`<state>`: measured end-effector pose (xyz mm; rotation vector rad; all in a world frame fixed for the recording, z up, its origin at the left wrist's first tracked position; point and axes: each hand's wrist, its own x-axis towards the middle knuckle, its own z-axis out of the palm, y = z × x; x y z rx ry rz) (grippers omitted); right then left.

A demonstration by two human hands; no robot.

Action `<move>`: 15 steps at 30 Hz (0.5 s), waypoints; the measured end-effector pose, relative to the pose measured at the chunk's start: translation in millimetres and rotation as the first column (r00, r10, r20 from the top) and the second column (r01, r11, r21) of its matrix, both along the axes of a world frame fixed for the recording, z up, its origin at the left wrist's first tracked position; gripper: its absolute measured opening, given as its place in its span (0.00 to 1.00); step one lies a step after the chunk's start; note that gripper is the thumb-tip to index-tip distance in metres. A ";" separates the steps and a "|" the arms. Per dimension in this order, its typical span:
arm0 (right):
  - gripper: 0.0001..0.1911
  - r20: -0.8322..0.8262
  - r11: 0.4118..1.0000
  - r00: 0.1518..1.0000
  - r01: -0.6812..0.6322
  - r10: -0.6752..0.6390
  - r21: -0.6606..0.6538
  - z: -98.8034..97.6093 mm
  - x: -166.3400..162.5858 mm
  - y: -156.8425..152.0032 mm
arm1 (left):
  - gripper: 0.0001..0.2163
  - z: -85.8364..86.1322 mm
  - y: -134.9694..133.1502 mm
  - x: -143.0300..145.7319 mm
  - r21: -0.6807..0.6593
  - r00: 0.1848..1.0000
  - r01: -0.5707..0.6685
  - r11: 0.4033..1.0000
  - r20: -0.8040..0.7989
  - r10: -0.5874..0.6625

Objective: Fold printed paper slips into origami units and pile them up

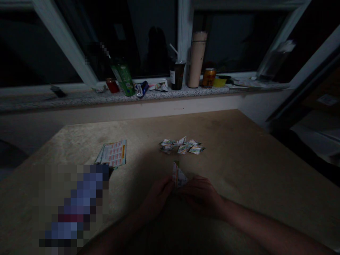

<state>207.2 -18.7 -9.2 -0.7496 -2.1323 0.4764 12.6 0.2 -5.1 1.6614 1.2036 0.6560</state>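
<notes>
Between my two hands, low over the table's middle, is a partly folded sheet of printed paper [179, 176], with a pointed corner on the right and a green tip at its top. My left hand [161, 191] pinches its left lower edge. On the opposite side, my right hand [200, 191] has closed fingers on the lower right edge. Just beyond the hands lies a group of several folded paper pieces [183, 146], pointed and printed alike. A small stack of flat printed sheets [113, 153] rests to the left.
A pixelated blue object [82, 202] lies at the left front of the table [225, 141]. Along the granite windowsill [92, 101] stand a green can [124, 79], a dark cup with a straw [177, 75], a tall beige flask [197, 60] and an orange can [209, 77].
</notes>
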 end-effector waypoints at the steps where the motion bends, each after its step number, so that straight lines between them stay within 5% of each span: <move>1: 0.08 -0.028 0.998 0.998 0.054 -0.054 -0.025 2.3 0.7 -0.8 | 0.13 0.7 0.6 0.1 0.001 1.000 0.020 1.000 -0.001 -0.020; 3: 0.04 -0.110 0.964 0.964 0.227 -0.243 -0.140 5.2 1.1 -0.6 | 0.13 1.6 0.9 0.4 -0.012 1.000 0.031 0.999 -0.004 -0.031; 5: 0.11 -0.173 0.880 0.896 0.337 -0.410 -0.335 5.4 0.4 3.0 | 0.14 2.4 0.2 0.7 -0.057 1.000 0.029 0.998 -0.007 -0.029; 7: 0.16 -0.207 0.790 0.865 0.288 -0.457 -0.541 3.2 -0.8 9.2 | 0.15 3.9 -1.0 1.2 -0.104 1.000 0.019 0.994 -0.004 -0.020; 11: 0.22 -0.251 0.642 0.914 0.014 -0.319 -0.767 -1.9 -2.0 19.2 | 0.15 8.3 -1.5 3.0 -0.064 1.000 0.024 0.998 0.010 -0.023; 15: 0.23 -0.269 0.613 0.912 -0.024 -0.311 -0.790 -2.3 -1.8 18.8 | 0.17 8.6 1.0 5.1 -0.025 0.998 0.055 0.998 -0.032 -0.055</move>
